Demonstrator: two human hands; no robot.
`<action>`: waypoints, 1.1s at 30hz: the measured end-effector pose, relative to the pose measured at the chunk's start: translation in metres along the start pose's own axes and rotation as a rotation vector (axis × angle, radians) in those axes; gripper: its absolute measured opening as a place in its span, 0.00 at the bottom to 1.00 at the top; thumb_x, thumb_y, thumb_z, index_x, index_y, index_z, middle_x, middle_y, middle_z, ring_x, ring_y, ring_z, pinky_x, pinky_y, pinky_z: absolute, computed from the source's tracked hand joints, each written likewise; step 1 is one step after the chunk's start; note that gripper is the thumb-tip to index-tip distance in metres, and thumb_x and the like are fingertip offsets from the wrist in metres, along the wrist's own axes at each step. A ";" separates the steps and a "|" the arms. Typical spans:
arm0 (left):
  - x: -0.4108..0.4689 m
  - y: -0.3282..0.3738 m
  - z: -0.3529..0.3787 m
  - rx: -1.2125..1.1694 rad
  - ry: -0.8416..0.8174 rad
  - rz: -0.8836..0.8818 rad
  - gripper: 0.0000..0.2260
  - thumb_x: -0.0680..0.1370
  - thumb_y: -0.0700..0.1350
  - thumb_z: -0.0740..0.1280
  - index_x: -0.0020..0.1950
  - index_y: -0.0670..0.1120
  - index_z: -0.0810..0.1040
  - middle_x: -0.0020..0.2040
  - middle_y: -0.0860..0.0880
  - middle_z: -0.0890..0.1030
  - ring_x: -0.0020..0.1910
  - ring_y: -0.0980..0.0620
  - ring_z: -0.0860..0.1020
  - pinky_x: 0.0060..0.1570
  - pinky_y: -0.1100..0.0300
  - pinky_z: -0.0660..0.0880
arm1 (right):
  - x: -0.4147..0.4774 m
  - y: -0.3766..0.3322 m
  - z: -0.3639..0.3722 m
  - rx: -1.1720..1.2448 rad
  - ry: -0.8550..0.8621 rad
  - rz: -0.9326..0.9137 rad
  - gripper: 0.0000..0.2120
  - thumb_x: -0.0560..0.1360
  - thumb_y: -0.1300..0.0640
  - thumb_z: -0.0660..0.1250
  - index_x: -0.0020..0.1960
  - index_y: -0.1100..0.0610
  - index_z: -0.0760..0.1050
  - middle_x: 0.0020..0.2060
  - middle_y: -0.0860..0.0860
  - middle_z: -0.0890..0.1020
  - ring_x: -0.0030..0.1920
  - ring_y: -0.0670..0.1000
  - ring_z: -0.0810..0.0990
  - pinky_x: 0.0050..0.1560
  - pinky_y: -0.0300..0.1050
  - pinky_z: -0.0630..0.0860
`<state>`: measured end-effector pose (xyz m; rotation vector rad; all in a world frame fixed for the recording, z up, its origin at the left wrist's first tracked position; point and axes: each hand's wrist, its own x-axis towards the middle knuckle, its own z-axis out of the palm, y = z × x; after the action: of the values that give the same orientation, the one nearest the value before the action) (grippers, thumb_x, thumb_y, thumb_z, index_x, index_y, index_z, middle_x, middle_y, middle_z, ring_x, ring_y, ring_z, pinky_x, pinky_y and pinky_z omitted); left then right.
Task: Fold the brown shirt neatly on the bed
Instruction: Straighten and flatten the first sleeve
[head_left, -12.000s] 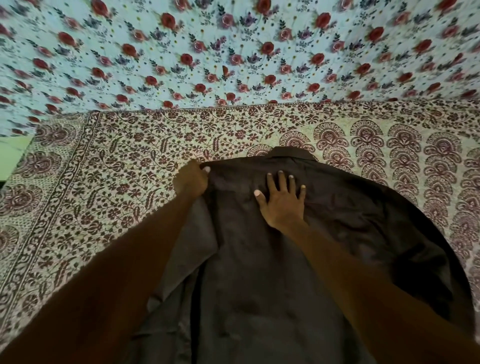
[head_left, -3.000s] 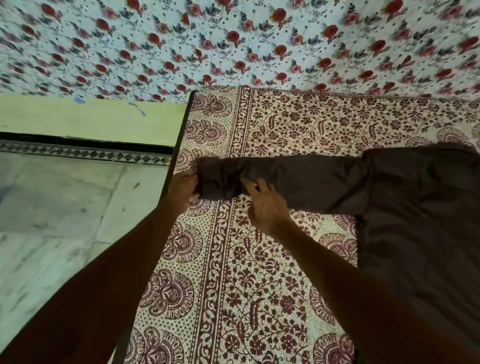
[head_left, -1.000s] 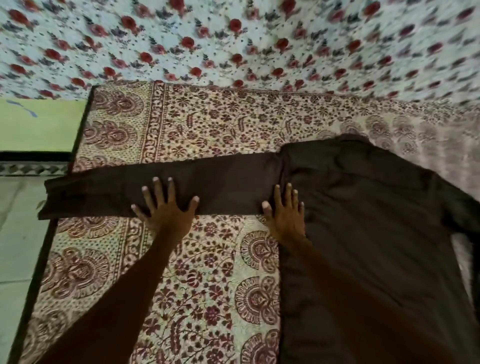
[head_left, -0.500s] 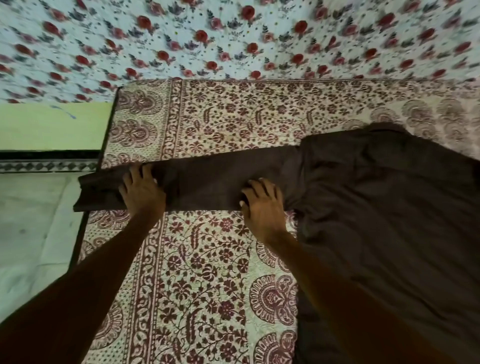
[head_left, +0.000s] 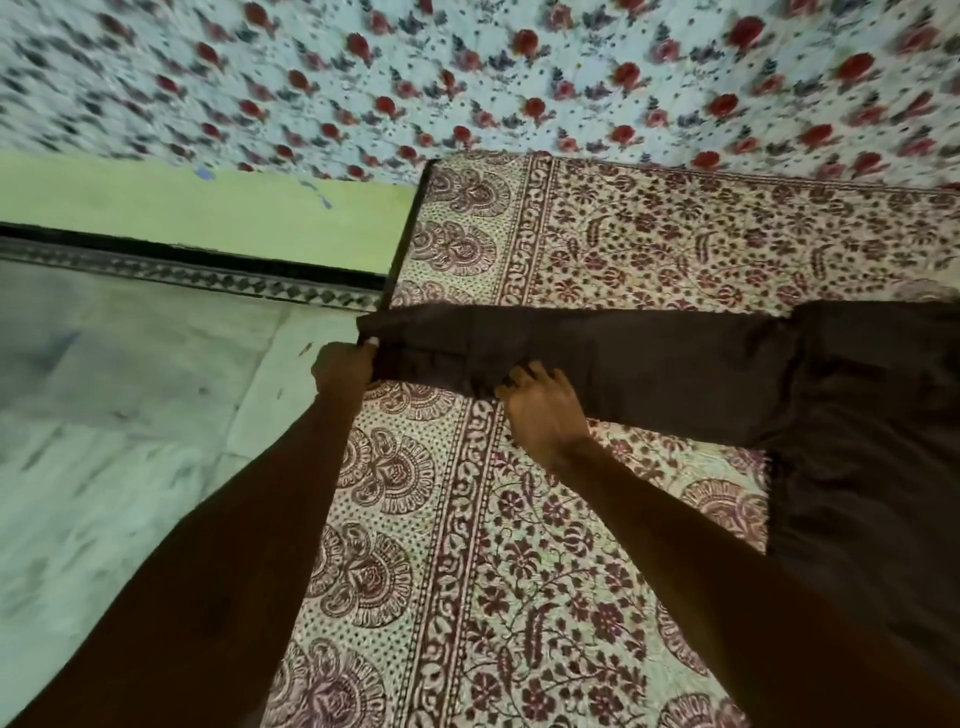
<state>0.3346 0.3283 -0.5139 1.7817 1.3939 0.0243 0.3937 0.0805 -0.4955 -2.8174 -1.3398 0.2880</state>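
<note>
In the head view, a dark brown fabric shirt (head_left: 862, 467) lies flat on the right part of a bed covered with a cream sheet printed in maroon flowers and paisley borders (head_left: 519, 571). Its long sleeve (head_left: 623, 358) stretches straight out to the left across the sheet, and the cuff end reaches just past the bed's left edge.

The left hand (head_left: 345, 366) is at that edge, its fingers curled around the end of the sleeve with the thumb on top. The right hand (head_left: 540, 405) is part-way along the sleeve, at its near edge, with its fingers bent and gripping the fabric there. Both forearms reach in from the bottom of the frame.

Left of the bed is a pale marble floor (head_left: 130, 415), bordered by a dark patterned tile strip (head_left: 208, 273) and a light green wall (head_left: 208, 213). Beyond the bed hangs a pale blue cloth printed with red roses (head_left: 519, 78), somewhat blurred towards the left.
</note>
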 end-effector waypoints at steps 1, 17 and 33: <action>-0.001 -0.003 0.001 0.008 0.083 0.055 0.19 0.76 0.52 0.69 0.56 0.37 0.81 0.55 0.38 0.82 0.57 0.39 0.79 0.57 0.53 0.75 | -0.001 -0.003 0.000 -0.010 0.034 0.011 0.20 0.65 0.63 0.72 0.57 0.57 0.80 0.54 0.56 0.82 0.56 0.60 0.77 0.55 0.55 0.75; -0.063 -0.053 -0.031 0.018 0.190 -0.024 0.13 0.80 0.46 0.63 0.60 0.39 0.74 0.59 0.36 0.78 0.60 0.36 0.76 0.57 0.49 0.72 | -0.050 -0.026 0.029 0.033 0.156 -0.013 0.16 0.67 0.64 0.72 0.54 0.54 0.81 0.48 0.52 0.81 0.49 0.55 0.80 0.49 0.51 0.79; -0.185 0.034 0.151 0.553 -0.242 0.854 0.29 0.78 0.63 0.58 0.77 0.55 0.59 0.78 0.48 0.57 0.78 0.42 0.52 0.73 0.37 0.50 | -0.129 0.156 0.009 0.278 0.310 0.718 0.22 0.77 0.58 0.56 0.70 0.58 0.70 0.66 0.60 0.74 0.65 0.62 0.71 0.63 0.55 0.72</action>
<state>0.3654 0.0895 -0.5036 2.6212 0.3987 -0.1299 0.4323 -0.1188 -0.4969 -2.8187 -0.1852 0.0221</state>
